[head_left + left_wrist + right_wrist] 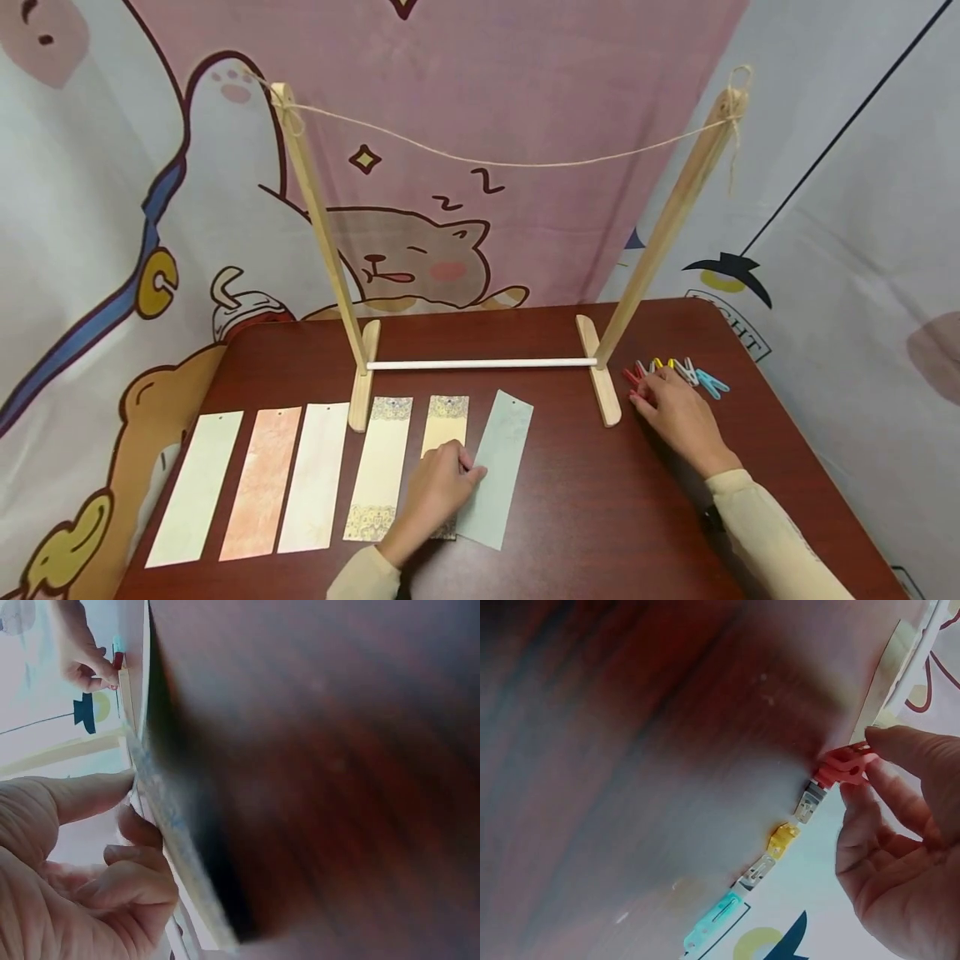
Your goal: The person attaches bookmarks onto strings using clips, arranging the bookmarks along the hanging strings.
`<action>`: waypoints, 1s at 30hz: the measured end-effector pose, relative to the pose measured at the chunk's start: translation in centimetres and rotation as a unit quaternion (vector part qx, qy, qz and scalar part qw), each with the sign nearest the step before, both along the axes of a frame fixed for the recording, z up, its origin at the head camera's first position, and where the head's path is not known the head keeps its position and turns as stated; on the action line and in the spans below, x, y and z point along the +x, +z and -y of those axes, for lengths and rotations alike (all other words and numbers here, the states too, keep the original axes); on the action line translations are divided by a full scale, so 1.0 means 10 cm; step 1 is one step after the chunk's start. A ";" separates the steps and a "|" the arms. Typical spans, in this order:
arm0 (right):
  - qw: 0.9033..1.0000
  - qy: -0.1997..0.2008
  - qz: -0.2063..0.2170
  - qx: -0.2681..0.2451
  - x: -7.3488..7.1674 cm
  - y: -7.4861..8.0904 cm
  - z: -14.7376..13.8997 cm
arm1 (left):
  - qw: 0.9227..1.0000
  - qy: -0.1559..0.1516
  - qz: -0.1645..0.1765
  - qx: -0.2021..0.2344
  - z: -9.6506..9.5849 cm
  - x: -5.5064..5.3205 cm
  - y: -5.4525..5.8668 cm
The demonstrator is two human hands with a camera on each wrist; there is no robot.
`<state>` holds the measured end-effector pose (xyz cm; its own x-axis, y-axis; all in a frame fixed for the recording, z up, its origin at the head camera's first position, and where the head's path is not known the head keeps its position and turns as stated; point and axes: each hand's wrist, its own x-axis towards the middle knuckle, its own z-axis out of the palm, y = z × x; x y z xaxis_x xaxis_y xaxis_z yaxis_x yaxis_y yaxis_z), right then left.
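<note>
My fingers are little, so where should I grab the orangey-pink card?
Probably pinch the orangey-pink card lightly by its two long edges, halfway along, coming from above: it's narrow, lies flat, and bare table shows along both sides.

The left hand [437, 485] and the grey-green strip [506, 446] hide much of one patterned strip [447, 421]; the right hand [681, 421] partly covers the clips [687, 372]. Both sleeves [772, 533] run out of sight nearby. Wrist views blur the tabletop [345, 787].
</note>
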<state>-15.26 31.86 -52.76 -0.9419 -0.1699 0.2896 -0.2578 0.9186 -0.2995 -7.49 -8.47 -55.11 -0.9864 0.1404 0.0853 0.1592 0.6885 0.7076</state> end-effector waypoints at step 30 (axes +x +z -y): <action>0.980 -0.044 -0.107 -0.160 0.09 0.34 0.20 | 0.919 0.051 0.097 0.378 -0.01 -0.06 0.43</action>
